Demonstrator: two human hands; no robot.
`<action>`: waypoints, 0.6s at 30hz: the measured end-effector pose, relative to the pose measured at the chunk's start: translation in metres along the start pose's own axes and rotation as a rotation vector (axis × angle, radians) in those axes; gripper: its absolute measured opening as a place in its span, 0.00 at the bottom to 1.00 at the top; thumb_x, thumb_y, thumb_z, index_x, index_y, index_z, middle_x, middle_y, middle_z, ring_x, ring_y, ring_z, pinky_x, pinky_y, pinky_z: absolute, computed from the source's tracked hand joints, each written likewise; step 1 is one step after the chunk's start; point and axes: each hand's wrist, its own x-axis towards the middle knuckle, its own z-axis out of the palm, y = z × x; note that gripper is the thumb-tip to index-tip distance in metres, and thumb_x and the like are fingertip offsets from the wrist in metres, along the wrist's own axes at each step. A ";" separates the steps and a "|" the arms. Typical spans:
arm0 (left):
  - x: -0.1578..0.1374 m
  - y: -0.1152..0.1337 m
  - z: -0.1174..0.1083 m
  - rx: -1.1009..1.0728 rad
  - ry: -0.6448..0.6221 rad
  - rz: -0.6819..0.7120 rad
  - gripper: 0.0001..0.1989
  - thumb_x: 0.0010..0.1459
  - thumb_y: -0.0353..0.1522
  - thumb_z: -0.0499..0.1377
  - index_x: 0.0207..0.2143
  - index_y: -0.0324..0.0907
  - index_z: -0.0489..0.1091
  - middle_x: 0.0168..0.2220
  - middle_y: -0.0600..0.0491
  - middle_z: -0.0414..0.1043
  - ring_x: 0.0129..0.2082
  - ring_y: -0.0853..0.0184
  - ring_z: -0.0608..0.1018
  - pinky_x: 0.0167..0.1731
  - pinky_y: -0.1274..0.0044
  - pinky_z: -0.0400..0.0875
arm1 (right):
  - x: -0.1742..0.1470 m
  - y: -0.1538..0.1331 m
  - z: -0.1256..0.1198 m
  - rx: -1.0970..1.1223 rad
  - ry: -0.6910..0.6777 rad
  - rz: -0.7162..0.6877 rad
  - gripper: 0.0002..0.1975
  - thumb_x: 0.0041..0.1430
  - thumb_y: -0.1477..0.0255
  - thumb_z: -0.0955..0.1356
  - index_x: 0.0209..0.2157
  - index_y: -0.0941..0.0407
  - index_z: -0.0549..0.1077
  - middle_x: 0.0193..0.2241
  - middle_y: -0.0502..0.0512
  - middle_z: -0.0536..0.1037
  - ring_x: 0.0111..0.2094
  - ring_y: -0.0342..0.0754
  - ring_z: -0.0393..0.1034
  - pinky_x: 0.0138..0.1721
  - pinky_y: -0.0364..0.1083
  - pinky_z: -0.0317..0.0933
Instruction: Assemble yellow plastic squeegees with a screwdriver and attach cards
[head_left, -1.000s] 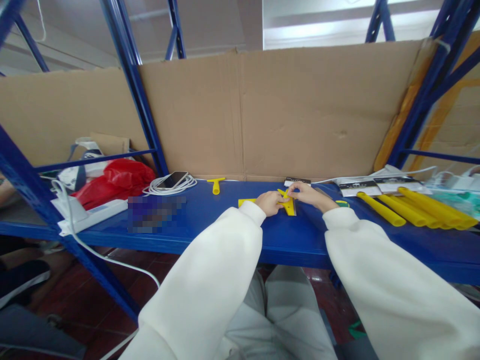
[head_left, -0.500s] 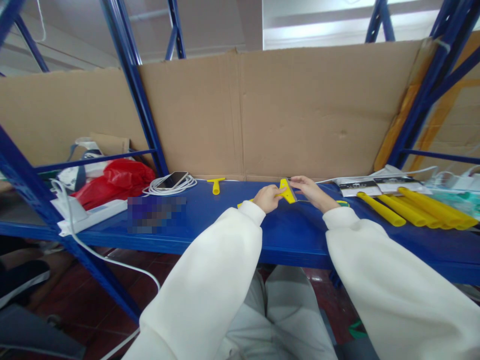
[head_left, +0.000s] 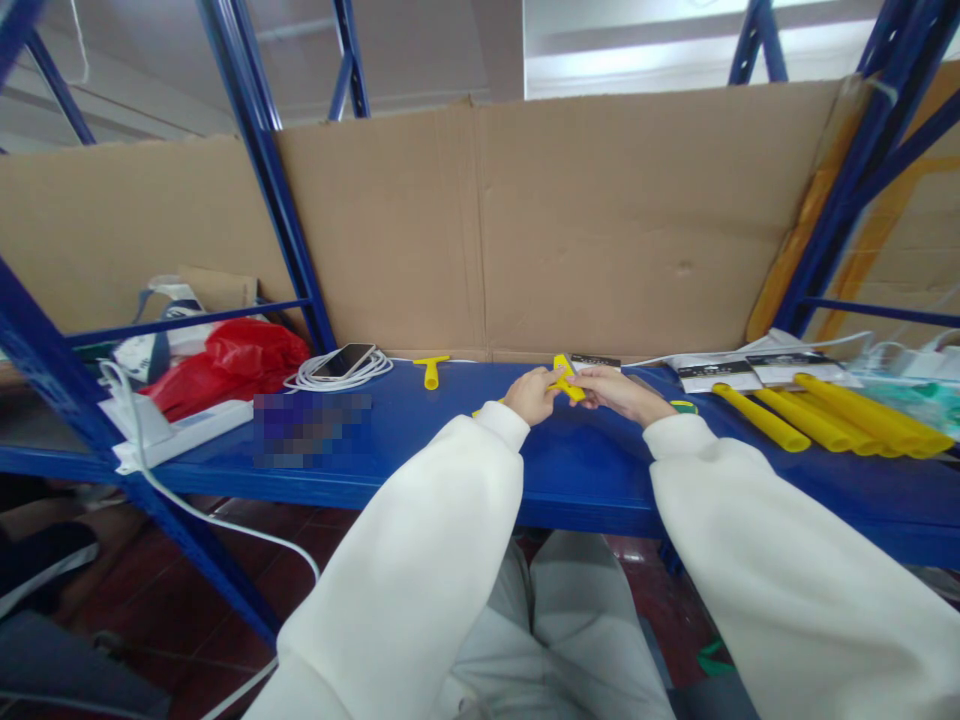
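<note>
My left hand (head_left: pixel 531 396) is closed around the lower part of a yellow T-shaped scraper (head_left: pixel 562 366), holding it just above the blue shelf. From the other side my right hand (head_left: pixel 616 391) pinches the scraper's wide end, its fingers covering part of it. A second yellow T-shaped scraper head (head_left: pixel 430 373) lies further left at the back of the shelf. Beside my right wrist rests a small green-and-yellow object (head_left: pixel 684 407), partly hidden by the sleeve. A black-and-white labelled packet (head_left: pixel 596 361) shows behind my right hand.
Several yellow tubes (head_left: pixel 821 420) and labelled packets (head_left: pixel 720 376) lie on the right of the blue shelf (head_left: pixel 450 470). At left are a phone (head_left: pixel 346 360) on a coiled white cable, a white power strip (head_left: pixel 196 432) and a red bag (head_left: pixel 259 350). Cardboard (head_left: pixel 600 220) stands behind.
My right hand has moved left and its fingers have closed onto the scraper's wide end. The scraper has shifted slightly left, and the packet behind my right hand now shows.
</note>
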 end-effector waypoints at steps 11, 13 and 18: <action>-0.007 0.009 -0.005 0.143 -0.146 -0.135 0.30 0.65 0.27 0.49 0.69 0.42 0.54 0.57 0.42 0.71 0.54 0.58 0.77 0.51 0.71 0.71 | 0.002 0.006 0.003 -0.086 -0.019 0.018 0.14 0.55 0.65 0.74 0.24 0.58 0.71 0.18 0.52 0.75 0.17 0.38 0.62 0.18 0.38 0.55; -0.007 0.009 -0.007 0.145 -0.148 -0.134 0.30 0.64 0.26 0.50 0.68 0.42 0.56 0.57 0.43 0.72 0.54 0.58 0.77 0.52 0.71 0.71 | 0.002 0.004 0.003 -0.078 -0.013 0.031 0.14 0.56 0.64 0.73 0.24 0.58 0.70 0.17 0.51 0.74 0.17 0.38 0.62 0.18 0.37 0.55; -0.008 0.010 -0.011 0.117 -0.127 -0.129 0.29 0.64 0.25 0.50 0.67 0.43 0.58 0.54 0.44 0.75 0.53 0.58 0.77 0.53 0.69 0.71 | -0.001 -0.002 0.006 -0.037 0.009 0.049 0.13 0.58 0.64 0.72 0.27 0.58 0.71 0.17 0.51 0.74 0.17 0.38 0.63 0.19 0.37 0.55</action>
